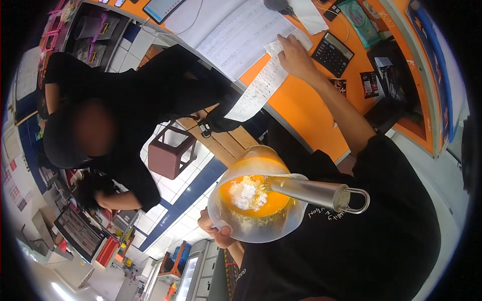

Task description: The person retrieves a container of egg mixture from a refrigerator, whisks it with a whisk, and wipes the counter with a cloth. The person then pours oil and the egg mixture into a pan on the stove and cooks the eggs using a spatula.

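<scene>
My left hand (217,230) is closed at the side of a translucent plastic measuring jug (251,233) and holds it tilted before my body. Inside lies orange-yellow liquid (277,201) like beaten egg, topped by a heap of white powder (247,194). A whisk (314,192) rests in the jug, its wires partly sunk and its steel handle over the rim. My right hand (297,56) is over the orange table, thumb and fingers closed on the upper end of a long printed receipt (261,90). The receipt's lower end hangs past the table edge.
On the orange table (296,108) are an open ledger (241,42), a calculator (332,54), a green pack (359,22) and small dark packets (370,84). A brown stool (165,158) stands on the tiled floor. Another person in black (135,85) is at the left.
</scene>
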`<state>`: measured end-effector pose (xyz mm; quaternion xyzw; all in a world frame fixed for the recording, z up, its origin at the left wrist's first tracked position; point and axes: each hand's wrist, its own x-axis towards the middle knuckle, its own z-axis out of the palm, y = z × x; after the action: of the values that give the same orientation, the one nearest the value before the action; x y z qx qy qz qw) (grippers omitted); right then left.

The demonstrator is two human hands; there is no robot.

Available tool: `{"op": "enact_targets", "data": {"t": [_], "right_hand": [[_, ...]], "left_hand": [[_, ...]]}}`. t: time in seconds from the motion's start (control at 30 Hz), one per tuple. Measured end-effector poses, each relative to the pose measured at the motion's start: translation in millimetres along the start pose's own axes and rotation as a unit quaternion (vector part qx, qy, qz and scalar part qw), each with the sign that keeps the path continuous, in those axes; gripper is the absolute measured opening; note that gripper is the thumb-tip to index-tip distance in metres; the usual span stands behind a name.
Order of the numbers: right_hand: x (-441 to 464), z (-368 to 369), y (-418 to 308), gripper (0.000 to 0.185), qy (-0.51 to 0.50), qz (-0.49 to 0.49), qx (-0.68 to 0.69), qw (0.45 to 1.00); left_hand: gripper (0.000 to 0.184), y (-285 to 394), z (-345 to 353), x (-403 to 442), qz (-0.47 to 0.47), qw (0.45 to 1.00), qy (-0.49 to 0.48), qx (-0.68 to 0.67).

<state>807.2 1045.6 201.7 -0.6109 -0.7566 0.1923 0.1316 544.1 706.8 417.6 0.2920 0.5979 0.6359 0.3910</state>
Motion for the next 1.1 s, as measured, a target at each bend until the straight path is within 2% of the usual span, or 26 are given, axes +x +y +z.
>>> {"op": "enact_targets", "data": {"t": [0.1, 0.2, 0.3, 0.37, 0.4, 0.47, 0.6, 0.67, 0.87, 1.1], "right_hand": [[-25, -8, -13, 0.049, 0.004, -0.026, 0.028, 0.999], [-54, 0, -21, 0.047, -0.045, -0.009, 0.086, 0.995], [-77, 14, -22, 0.048, -0.062, -0.028, 0.102, 0.992], [-84, 17, -23, 0.054, -0.084, -0.02, 0.11, 0.99], [-82, 14, -23, 0.054, -0.079, -0.022, 0.107, 0.991], [-76, 8, -28, 0.061, -0.136, 0.05, 0.105, 0.984], [-57, -3, -29, 0.069, -0.157, 0.09, 0.072, 0.981], [-52, 3, -30, 0.074, -0.176, 0.108, 0.066, 0.976], [-40, 11, -20, 0.076, -0.179, 0.085, 0.021, 0.98], [-37, 5, -28, 0.076, -0.172, 0.099, 0.03, 0.98]], "left_hand": [[0.056, 1, 2, 1, -0.007, 1.0, 0.017, -0.01], [0.056, -2, -3, -2, 0.002, 1.0, 0.018, -0.018], [0.056, -3, -5, -3, -0.026, 1.0, 0.002, -0.016], [0.056, -5, -3, -2, -0.018, 1.0, 0.001, -0.023], [0.056, -5, -2, -2, -0.014, 1.0, 0.0, -0.027], [0.057, -5, -3, -5, -0.009, 1.0, 0.024, -0.016], [0.059, -5, -10, -8, -0.003, 0.999, 0.037, 0.006], [0.059, -1, -14, -6, -0.023, 1.0, 0.008, 0.006], [0.061, -3, -20, -9, -0.021, 1.0, 0.012, 0.004], [0.069, 0, -9, -6, -0.034, 0.999, 0.011, 0.023]]}}
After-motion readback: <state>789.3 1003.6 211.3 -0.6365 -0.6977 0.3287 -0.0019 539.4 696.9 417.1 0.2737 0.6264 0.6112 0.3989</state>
